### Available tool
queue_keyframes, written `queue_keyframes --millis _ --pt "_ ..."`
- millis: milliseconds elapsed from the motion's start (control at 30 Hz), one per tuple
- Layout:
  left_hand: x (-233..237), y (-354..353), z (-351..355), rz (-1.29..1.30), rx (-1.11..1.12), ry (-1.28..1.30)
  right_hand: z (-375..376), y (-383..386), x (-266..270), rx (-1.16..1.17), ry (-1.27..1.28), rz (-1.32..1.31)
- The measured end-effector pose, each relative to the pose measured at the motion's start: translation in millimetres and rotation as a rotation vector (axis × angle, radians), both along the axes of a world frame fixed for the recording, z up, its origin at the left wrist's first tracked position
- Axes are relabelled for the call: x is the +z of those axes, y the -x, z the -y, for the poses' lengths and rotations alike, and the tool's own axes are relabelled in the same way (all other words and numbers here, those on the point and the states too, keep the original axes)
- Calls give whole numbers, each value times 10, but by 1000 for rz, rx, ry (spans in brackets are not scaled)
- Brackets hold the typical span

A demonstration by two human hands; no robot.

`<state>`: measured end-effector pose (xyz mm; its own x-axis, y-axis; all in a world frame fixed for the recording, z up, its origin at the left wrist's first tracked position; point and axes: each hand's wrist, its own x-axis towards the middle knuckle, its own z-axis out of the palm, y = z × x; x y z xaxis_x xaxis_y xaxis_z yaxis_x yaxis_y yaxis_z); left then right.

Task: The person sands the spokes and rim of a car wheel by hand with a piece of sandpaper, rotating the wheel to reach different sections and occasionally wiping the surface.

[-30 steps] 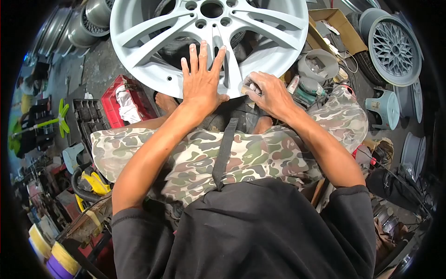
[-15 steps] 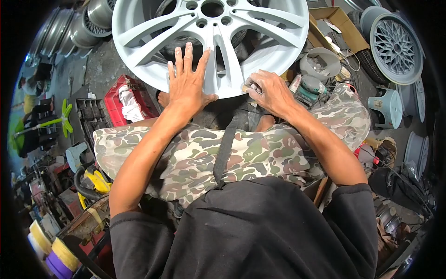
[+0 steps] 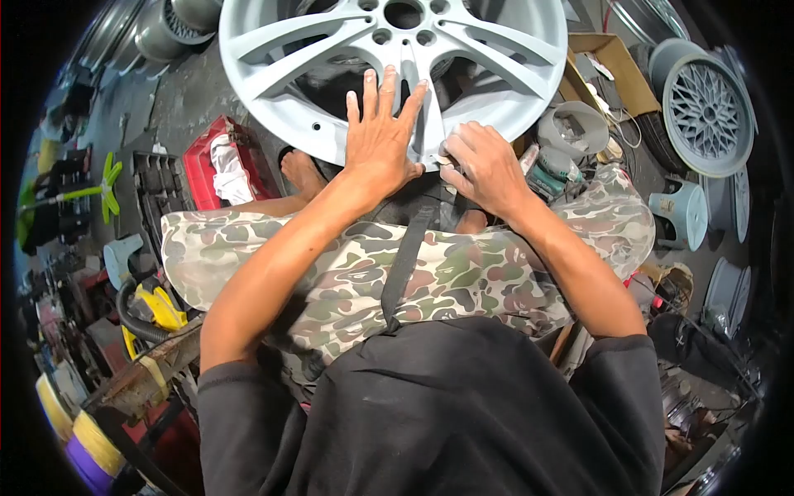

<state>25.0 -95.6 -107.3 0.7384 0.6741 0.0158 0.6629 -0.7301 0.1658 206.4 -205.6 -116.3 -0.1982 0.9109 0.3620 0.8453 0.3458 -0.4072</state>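
A pale grey alloy wheel (image 3: 322,142) lies face up at the top centre, its near rim in front of my knees. My left hand (image 3: 380,140) rests on it with fingers spread over a spoke, thumb at the rim's near edge. Just to the right, my right hand (image 3: 482,165) is closed at the same edge, fingers bent around a small tan piece (image 3: 445,160). Most of that piece is hidden by the fingers, so I cannot make out what it is.
A red bin (image 3: 197,169) with white cloth is on the left. At the right are a grey bucket (image 3: 572,130), a green power tool (image 3: 556,168), a cardboard box (image 3: 616,70), a pale blue stool (image 3: 683,217) and a mesh-pattern wheel (image 3: 708,107). A bare foot (image 3: 303,172) is beside the wheel.
The wheel has shifted slightly to the right in view. My left hand has moved right, closer to my right hand, and more of the rim on its left shows.
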Motion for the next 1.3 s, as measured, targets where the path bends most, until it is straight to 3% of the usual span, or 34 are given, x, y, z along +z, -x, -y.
queue_keyframes --millis 200,300,433,467,567,633,667,700,867,1100,1300 --pt "0 303 -220 -79 -27 -90 84 86 -201 196 -101 345" --pt "275 539 -445 -187 -73 -140 131 86 -234 207 -55 337" --pt "622 878 -979 -67 -100 -421 114 94 -258 208 -81 246" --pt "1240 795 -919 -180 16 29 105 118 -220 198 -57 225" --pt "1143 1055 -1290 -22 -52 -383 55 216 -174 210 -103 194" --pt "1260 1172 -1524 99 -84 -297 53 217 -205 212 -86 184" --pt "1333 1193 -1553 75 59 -150 47 213 -193 204 -79 183" --pt "1217 1303 -1613 156 71 -248 36 205 -180 193 -74 184" --pt "1156 1557 -1737 314 183 38 -44 330 -147 224 -89 171" --pt "1202 1649 -1707 308 152 40 -46 206 -102 273 -60 198" --pt "1228 1670 -1695 256 276 45 -70 261 -37 343 -29 205"
